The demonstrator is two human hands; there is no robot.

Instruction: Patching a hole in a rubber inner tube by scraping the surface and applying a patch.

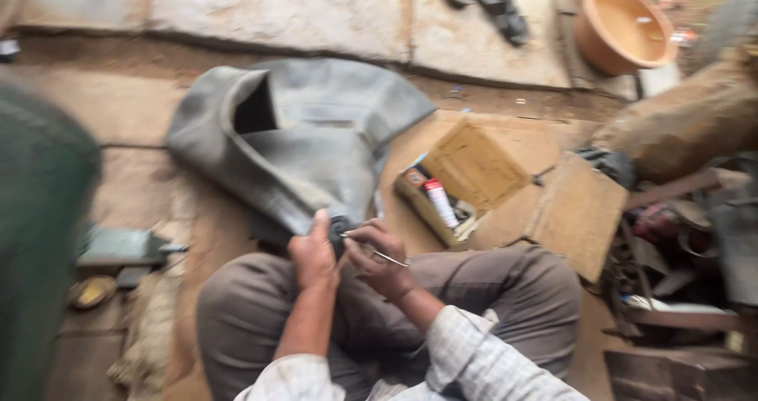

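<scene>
Light: we see soft, even daylight, fairly bright, with no hard glare
Shadows: faint and diffuse; we find the darkest patch in the cluttered lower right of the frame
Blur: we see motion smear across the whole frame, strongest at the left edge, where a dark green shape (pixel 35 235) is a featureless mass
Sharpest area: lower centre, though even there we see soft outlines
Colour: we note warm, slightly washed brown tones
</scene>
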